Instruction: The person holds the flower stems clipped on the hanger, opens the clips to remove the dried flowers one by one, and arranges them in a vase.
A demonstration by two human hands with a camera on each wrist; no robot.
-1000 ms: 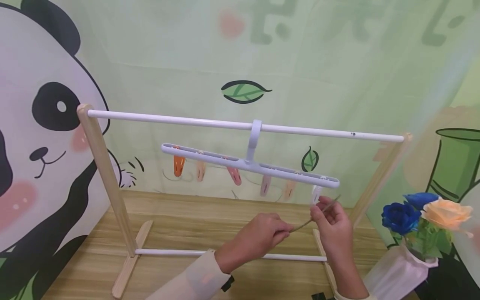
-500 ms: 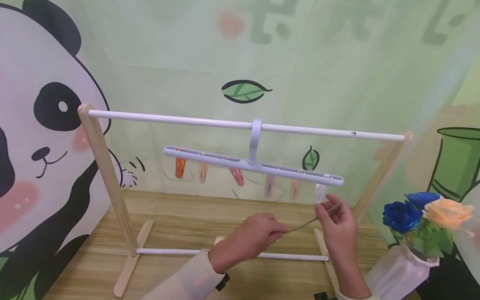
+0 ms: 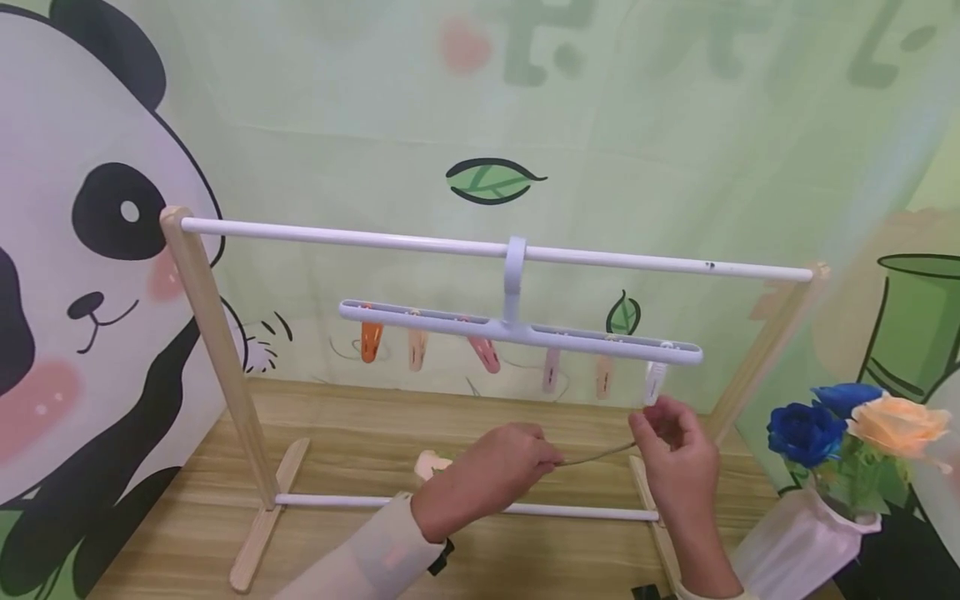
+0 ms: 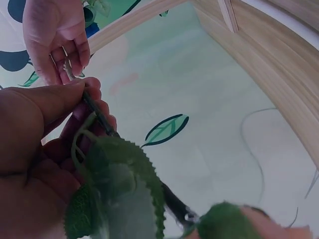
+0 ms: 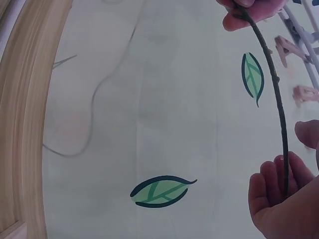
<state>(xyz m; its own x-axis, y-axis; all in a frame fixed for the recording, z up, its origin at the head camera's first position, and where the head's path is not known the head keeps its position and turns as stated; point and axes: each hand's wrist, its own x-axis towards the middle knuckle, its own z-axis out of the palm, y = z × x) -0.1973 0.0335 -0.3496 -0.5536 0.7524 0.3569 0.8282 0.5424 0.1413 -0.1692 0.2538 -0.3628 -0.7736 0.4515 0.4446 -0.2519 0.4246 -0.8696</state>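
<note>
My left hand [image 3: 487,471] grips an artificial flower by its thin dark stem [image 5: 276,87]. A serrated green leaf [image 4: 124,186] grows from the stem, and pale peach petals [image 3: 429,464] show behind my left forearm. Toward the right, the stem's bare end lies across the loosely curled fingers of my right hand [image 3: 678,458], whose thumb stands apart from it in the right wrist view. Just above this hand hangs a white clip [image 3: 656,382]; whether a fingertip touches it cannot be told. The clip is at the right end of a pale lavender hanger [image 3: 442,324].
Several other clips, among them an orange clip [image 3: 371,342], hang along the hanger. It hooks over the white top rod [image 3: 360,236] of a wooden-legged rack. At right, a white vase [image 3: 802,537] holds blue and peach flowers. A printed green cloth [image 3: 360,75] stands behind.
The hanger has swung, shifting right and levelling a little as its right end rises. My left hand has moved slightly left with the flower, uncovering its petals. My right hand has shifted slightly right.
</note>
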